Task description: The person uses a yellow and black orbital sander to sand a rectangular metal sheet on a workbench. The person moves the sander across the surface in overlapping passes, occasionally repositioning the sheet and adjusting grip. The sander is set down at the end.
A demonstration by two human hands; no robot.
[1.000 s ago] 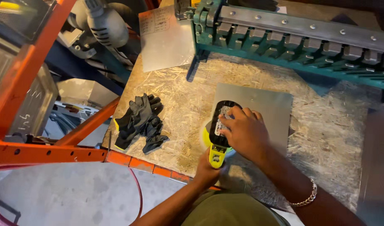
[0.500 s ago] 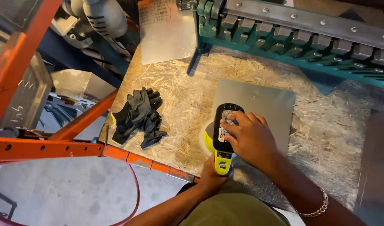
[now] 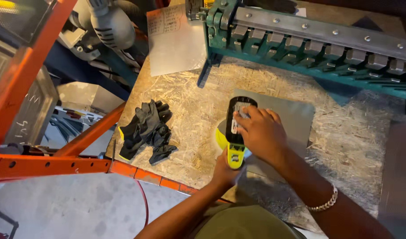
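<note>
Your right hand (image 3: 260, 135) lies palm-down over the top of the yellow-green and black cordless power tool (image 3: 234, 132), fingers curled around its black battery end, forearm coming in from the near right with a silver bracelet (image 3: 323, 203) at the wrist. Your left hand (image 3: 225, 170) comes up from the near edge, forearm angled toward the centre, closed around the tool's yellow-green handle end from below. The tool sits on the near left corner of a grey sheet-metal plate (image 3: 291, 119), which lies flat on the chipboard surface (image 3: 189, 97). A pair of black work gloves (image 3: 147, 130) lies heaped to the left, well apart from your hands. Along the far edge stands a green sheet-metal brake (image 3: 309, 40). An orange rack beam (image 3: 48, 166) runs at near left.
</note>
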